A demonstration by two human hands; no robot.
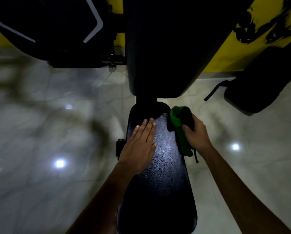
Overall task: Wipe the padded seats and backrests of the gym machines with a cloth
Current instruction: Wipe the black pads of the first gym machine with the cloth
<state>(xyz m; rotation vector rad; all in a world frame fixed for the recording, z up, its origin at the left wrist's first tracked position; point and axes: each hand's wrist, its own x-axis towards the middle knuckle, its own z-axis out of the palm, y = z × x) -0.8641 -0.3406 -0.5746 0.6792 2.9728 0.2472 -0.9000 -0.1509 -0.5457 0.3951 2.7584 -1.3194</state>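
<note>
We look down at a black padded seat (160, 166). Our left hand (139, 146) lies flat and open on its left side. Our right hand (196, 134) grips a green cloth (178, 122) at the seat's far right edge. The seat glistens, seemingly mid-wipe; the backrest (166, 48) beyond probably remains.

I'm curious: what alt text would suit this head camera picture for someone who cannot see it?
Seen from above, a person's left hand rests flat on a black padded seat while the right hand grips a green cloth at the seat's right edge. A dark backrest rises beyond, over a glossy tiled floor.
</note>
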